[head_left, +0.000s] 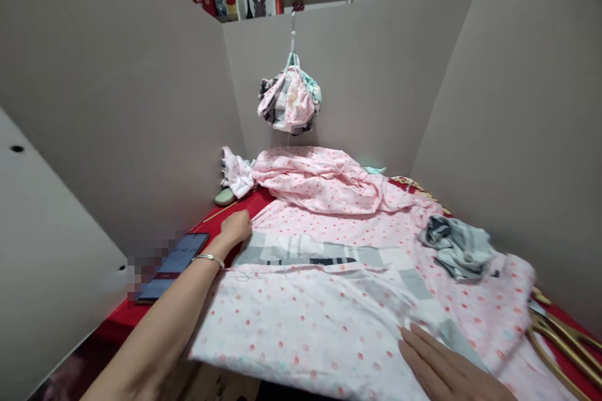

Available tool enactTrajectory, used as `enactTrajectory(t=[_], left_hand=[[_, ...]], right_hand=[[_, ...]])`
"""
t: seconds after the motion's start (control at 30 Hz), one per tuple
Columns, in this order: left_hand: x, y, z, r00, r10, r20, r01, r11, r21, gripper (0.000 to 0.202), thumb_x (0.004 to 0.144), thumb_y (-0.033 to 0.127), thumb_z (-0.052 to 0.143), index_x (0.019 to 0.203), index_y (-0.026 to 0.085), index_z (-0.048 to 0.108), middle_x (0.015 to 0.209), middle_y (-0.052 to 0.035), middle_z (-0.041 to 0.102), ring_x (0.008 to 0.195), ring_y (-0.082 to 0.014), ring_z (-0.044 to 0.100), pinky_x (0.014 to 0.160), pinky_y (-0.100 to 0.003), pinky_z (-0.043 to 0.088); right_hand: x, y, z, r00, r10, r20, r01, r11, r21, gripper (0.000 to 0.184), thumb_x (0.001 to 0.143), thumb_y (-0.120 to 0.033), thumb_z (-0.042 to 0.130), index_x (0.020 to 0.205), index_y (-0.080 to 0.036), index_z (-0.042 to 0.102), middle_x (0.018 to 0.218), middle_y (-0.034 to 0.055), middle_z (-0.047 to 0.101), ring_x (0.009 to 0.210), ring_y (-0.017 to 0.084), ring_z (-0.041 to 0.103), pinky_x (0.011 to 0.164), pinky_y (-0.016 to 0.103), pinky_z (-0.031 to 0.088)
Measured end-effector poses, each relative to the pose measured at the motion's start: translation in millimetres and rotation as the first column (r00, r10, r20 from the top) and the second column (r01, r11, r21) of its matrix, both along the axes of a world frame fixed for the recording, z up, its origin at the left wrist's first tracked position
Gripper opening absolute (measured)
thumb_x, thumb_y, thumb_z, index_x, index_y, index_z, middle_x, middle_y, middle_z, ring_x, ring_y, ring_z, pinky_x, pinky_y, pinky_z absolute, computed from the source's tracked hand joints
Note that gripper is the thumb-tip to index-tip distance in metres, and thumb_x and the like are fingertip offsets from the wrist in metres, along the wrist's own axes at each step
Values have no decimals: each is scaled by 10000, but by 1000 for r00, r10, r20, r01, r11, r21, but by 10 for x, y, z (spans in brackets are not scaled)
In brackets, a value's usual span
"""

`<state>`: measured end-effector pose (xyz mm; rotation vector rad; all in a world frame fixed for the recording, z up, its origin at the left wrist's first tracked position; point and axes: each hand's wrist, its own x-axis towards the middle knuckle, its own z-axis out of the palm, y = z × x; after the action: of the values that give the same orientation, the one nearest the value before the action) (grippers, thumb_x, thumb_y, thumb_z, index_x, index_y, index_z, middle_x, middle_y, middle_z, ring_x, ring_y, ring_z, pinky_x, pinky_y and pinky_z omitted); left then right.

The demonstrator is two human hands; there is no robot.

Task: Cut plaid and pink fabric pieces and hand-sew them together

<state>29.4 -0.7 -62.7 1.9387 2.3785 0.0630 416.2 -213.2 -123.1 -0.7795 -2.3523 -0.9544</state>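
Note:
A white fabric piece with pink dots (301, 319) lies spread in front of me, its near edge hanging over the table edge. Under its far edge shows a grey-and-white plaid fabric (385, 257), on top of a pink dotted cloth (320, 225). My left hand (236, 225) is closed in a loose fist at the left edge of these layers; its fingertips are hidden. A silver bangle circles that wrist. My right hand (435, 360) rests flat, fingers stretched out together, on the right side of the white dotted piece.
A phone (174, 266) lies on the red cloth at left. Gold-handled scissors (564, 338) are at the right edge. A crumpled plaid scrap (458, 247) sits at right. Bunched pink fabric (320, 178) fills the back, below a hanging fabric bundle (290, 97). Grey panels (357, 75) enclose the table.

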Motion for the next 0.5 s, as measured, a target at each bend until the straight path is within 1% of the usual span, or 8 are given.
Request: enactTrajectory(t=[0.1,0.17,0.2,0.23,0.3,0.37,0.43,0.5], left_hand=[[274,-184,163,997,-73,-38,77,991,113,281,885,246,451,1094,91,556,1104,-217,590,1057,-343,558,806,-430,461],[509,-433,218,972,-232,-35,234,955,182,291,874,263,443,1126,156,542,1092,-154,610,1032,-305,571,794,-392,463],[632,-597,207,918,-396,-37,391,884,258,284,867,253,438,1117,185,552,1079,-124,621,995,-271,583,777,-363,466],[750,-776,167,825,-564,-39,548,781,302,255,861,253,437,1066,213,583,1046,-100,635,953,-241,590,778,-343,465],[949,-1125,13,622,-782,-45,756,585,293,204,851,239,436,904,258,632,854,-53,655,778,-202,591,694,-318,471],[1066,-1376,-188,478,-877,-52,852,448,271,200,859,214,437,815,257,628,816,-42,649,742,-191,580,686,-321,474],[1096,-1479,-369,443,-894,-73,862,402,309,249,881,165,399,901,249,632,879,-47,662,780,-183,592,698,-314,487],[1069,-1465,-492,446,-886,-127,849,373,375,282,900,151,378,1003,237,626,983,-61,670,865,-187,609,752,-316,500]], right_hand=[[-48,-27,-287,982,-48,-185,46,999,-17,436,778,4,279,980,-148,634,931,87,726,911,217,670,751,316,532],[-43,-49,-435,972,-96,-217,84,995,-62,451,766,10,299,1044,-143,619,1020,100,705,999,234,633,802,340,509],[-23,-66,-467,970,-118,-214,100,991,-90,455,762,1,320,1084,-139,609,1075,110,686,1043,244,610,819,349,500],[10,-84,-459,972,-123,-201,100,988,-122,460,761,-20,344,1128,-140,595,1131,117,663,1086,257,584,838,361,492],[114,-113,-308,987,-85,-140,50,971,-235,476,777,-123,419,1237,-145,541,1241,131,600,1172,283,519,889,392,472],[258,-83,3,991,-62,-121,5,907,-422,541,800,-284,483,1324,-149,469,1312,136,542,1223,286,474,944,403,447],[413,68,385,946,-261,-192,81,764,-640,506,870,-365,458,1330,-156,456,1308,125,547,1174,215,524,929,317,458],[539,352,705,809,-536,-242,210,649,-732,402,944,-351,328,1226,-166,547,1209,105,619,1067,180,590,881,281,464]])
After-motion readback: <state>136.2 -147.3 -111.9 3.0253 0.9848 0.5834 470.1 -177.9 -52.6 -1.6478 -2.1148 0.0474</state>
